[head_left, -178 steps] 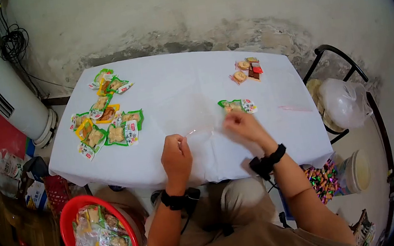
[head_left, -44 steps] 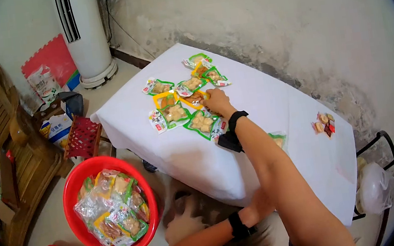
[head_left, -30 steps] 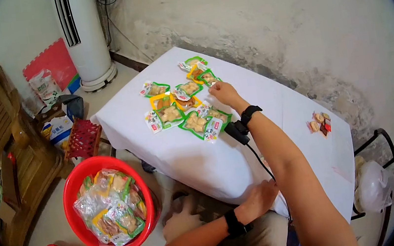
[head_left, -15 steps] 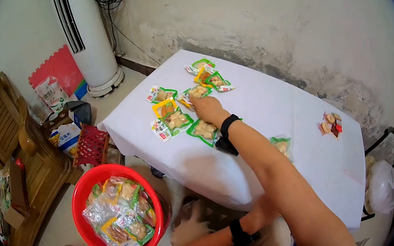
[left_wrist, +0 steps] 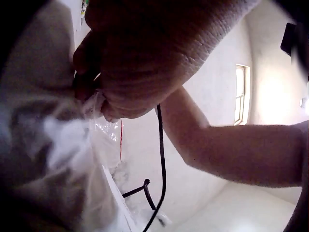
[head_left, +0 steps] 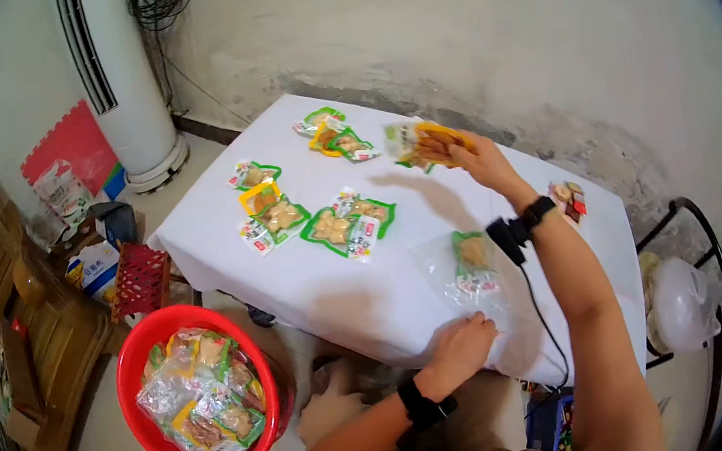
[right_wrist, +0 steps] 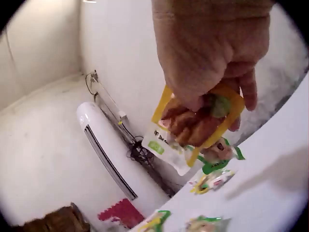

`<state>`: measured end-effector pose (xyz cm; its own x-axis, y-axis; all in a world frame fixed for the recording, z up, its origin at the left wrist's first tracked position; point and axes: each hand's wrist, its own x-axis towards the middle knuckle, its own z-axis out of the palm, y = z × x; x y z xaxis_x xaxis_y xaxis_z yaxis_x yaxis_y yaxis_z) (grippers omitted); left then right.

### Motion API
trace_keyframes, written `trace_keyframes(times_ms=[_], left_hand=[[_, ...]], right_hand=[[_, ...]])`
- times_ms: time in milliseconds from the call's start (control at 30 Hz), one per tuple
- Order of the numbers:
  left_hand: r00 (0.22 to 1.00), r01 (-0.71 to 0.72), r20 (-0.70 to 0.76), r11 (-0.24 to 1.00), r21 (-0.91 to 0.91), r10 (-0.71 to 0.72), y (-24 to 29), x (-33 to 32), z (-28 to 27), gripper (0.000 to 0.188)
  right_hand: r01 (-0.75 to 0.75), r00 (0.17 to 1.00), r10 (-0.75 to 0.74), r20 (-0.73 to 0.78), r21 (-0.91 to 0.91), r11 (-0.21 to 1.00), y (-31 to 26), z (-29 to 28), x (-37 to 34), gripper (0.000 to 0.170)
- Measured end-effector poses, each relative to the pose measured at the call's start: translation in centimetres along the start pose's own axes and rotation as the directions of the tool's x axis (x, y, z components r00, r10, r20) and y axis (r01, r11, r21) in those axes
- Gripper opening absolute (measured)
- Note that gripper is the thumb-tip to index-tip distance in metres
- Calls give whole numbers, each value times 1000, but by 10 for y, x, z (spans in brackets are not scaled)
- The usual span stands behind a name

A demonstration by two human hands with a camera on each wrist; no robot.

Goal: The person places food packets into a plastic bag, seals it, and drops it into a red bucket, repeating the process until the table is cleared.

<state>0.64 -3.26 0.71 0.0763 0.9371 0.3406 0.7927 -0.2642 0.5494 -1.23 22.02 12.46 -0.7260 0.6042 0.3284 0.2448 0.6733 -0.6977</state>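
Above the far side of the table, my right hand (head_left: 488,163) holds a yellow-edged snack packet (head_left: 434,145) with brown pieces inside. A green-edged snack packet (right_wrist: 219,152) shows just behind it in the right wrist view. My left hand (head_left: 462,354) is at the near table edge, pinching a clear plastic bag (head_left: 435,266) between thumb and fingers. Another green-edged snack packet (head_left: 472,255) lies within the bag's outline. On the left half of the table are several more packets, including a green-edged pair (head_left: 331,227) and a mixed group (head_left: 279,215).
Small wrapped biscuits (head_left: 569,198) lie at the right end of the white-clothed table (head_left: 296,284). A red tub (head_left: 130,374) full of packets stands on the floor at left. Beside the table's right end is a black-framed chair (head_left: 682,203) with a white bag (head_left: 686,303).
My right hand took up the yellow-edged packet and a green-edged one from the table's left side and carried them right. My left hand, earlier behind the right arm, now shows holding the bag.
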Motion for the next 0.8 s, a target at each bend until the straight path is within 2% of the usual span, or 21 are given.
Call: trace_keyframes(times_ms=[67,100,133,167,233,300,367,433,467,500,533,567,600,633,700,767,800], left_hand=[[1000,-17,-9,1000,-1,17,0,1,0,11],[999,-20,-28,1000,5,20,0,1,0,11],[996,-49,-72,999,-1,49,1,1,-2,11],[996,-58,-63,998,-8,57,0,2,0,11],[994,-68,-89,998,5,68,-1,3,5,10],[993,-88,-77,996,-4,88,2,4,7,8],[978,-77,-199,996,-41,67,1,7,13,6],[976,-70,-213,995,-74,53,8,10,9,5],[969,-46,-244,994,-94,22,9,10,8,4],[972,-55,-232,994,-98,31,10,10,7,4],[966,-38,-257,993,-115,7,10,10,8,4],[959,-20,-283,991,-135,-19,11,9,8,4],[955,-6,-294,990,-140,-36,12,9,7,6],[959,-14,-282,989,-145,-28,12,8,5,6],[939,-24,-343,983,-183,-41,14,7,1,7],[935,-41,-352,981,-190,-29,15,6,-1,8],[934,-54,-357,981,-186,-16,17,5,-3,9]], right_hand=[[203,972,-221,-81,-187,961,32,-27,-41,25],[145,984,-173,-37,-389,909,18,-43,-70,24],[119,986,-158,-61,-415,902,25,-52,-94,23],[-2,994,-49,-94,-481,876,26,-59,-121,23],[1,994,-66,-82,-623,782,50,-68,-165,36],[-77,995,15,-102,-634,769,57,-73,-204,42],[-152,988,94,-124,-645,749,54,-77,-238,48],[-330,934,205,-292,-490,807,39,-79,-259,55],[-458,881,343,-327,-407,790,22,-81,-268,48],[-473,873,352,-338,-401,785,27,-81,-281,48],[-387,850,351,-392,-15,922,36,-80,-297,45],[-211,819,366,-442,362,908,41,-79,-311,42],[-273,763,502,-409,500,822,12,-81,-318,35],[-278,752,510,-417,501,820,6,-79,-330,35],[-375,768,628,-126,707,599,-4,-73,-357,32],[-547,739,665,105,669,503,-14,-64,-372,27],[-565,726,680,107,655,501,-19,-56,-372,28]])
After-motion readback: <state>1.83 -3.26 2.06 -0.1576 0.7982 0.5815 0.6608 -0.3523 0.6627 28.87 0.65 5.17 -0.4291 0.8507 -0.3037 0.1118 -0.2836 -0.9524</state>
